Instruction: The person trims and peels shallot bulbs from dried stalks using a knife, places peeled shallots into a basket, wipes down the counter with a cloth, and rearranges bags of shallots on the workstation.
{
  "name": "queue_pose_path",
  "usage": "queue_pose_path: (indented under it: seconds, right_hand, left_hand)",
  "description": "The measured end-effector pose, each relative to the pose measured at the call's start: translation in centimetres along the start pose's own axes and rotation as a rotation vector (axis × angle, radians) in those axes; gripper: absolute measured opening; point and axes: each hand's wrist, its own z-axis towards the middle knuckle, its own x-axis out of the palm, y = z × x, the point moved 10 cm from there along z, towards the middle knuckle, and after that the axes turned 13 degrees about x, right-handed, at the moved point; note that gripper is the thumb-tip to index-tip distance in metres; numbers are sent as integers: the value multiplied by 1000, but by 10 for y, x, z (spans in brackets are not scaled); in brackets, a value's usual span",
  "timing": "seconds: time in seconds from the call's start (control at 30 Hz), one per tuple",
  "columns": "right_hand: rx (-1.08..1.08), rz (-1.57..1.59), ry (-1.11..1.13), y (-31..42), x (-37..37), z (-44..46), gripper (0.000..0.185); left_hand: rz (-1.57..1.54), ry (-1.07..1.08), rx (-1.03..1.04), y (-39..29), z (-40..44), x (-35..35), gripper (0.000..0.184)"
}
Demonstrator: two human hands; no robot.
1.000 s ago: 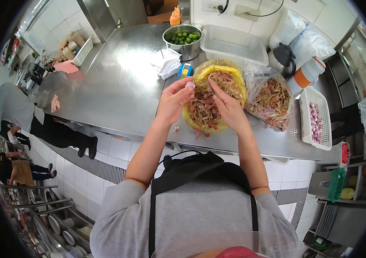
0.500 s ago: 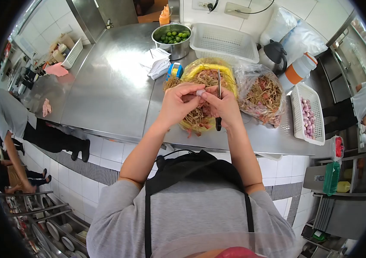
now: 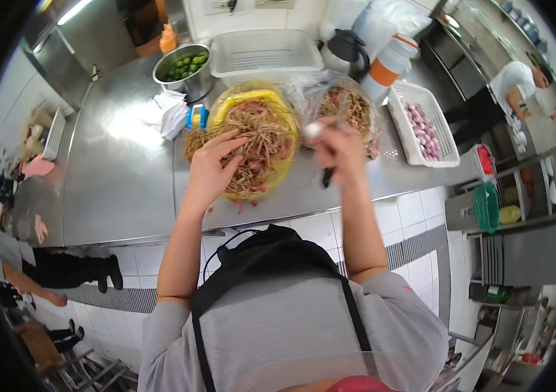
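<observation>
My left hand (image 3: pixel 214 168) hovers at the left part of a yellow plastic bag (image 3: pixel 287 111), its fingers apart and nothing seen in them. Dry, stringy shallot trimmings (image 3: pixel 261 140) fill that bag. My right hand (image 3: pixel 342 153), smeared by motion, is closed near a second, clear bag (image 3: pixel 371 117) of trimmings. From below its palm sticks the black handle of a knife (image 3: pixel 327 178); the blade cannot be made out. At its fingertips is a small pale peeled shallot (image 3: pixel 314 130), blurred. Unpeeled pink shallots (image 3: pixel 425 130) lie in a white basket (image 3: pixel 444 145) to the right.
Behind the bags stand a metal pot (image 3: pixel 193 88) of green limes, a white crate (image 3: pixel 258 42), a steel jug (image 3: pixel 343 55) and an orange-banded jug (image 3: pixel 386 68). Paper slips (image 3: pixel 170 111) and a blue tape dispenser (image 3: pixel 196 117) lie left. Other people stand on both sides.
My hands, together at the pale shallot before, have parted. The right one has moved right with the shallot and knife; the left has opened over the trimmings. The view has shifted to the right.
</observation>
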Motion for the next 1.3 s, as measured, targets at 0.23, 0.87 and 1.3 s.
queue_pose_path:
  seconds: [0.23,0.87,1.3]
  right_hand:
    - [-485,-1070,-1141,158,-175,-53,43]
    - [224,83,0,-109,-4,38,20]
    - [-82,-409,-162,-28,6,18,23]
  left_hand:
    - [27,-204,-18,16,-15,-28,25]
    - [-1053,-520,-506,122,-99,-1,42]
    - [231,-113,-198,56,-28,-51,23]
